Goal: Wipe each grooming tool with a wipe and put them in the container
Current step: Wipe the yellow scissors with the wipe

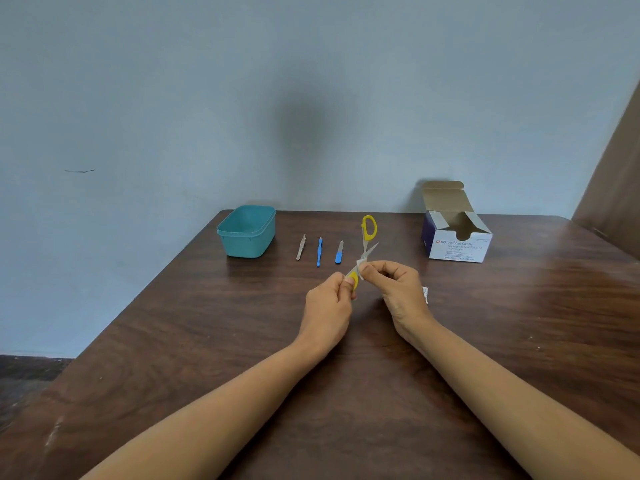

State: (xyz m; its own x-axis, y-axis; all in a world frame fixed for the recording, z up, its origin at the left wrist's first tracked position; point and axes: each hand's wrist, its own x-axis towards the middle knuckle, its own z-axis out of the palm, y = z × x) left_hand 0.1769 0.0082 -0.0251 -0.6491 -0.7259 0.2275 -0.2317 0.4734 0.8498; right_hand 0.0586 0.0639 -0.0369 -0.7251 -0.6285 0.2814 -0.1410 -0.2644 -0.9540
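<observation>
Yellow-handled scissors [364,233] pinched in left hand [329,299], white wipe [360,266] pinched on blade by right hand [398,289]; beyond, silver tweezers [301,247], blue pusher [319,251], blue-handled file [339,252], teal plastic tub [247,245].

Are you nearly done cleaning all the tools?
Not nearly. Nothing shows inside the teal container yet. Right now the left hand holds the yellow scissors while the right hand pinches a wipe on a blade. The tweezers, blue tool and nail file wait on the table.
</observation>
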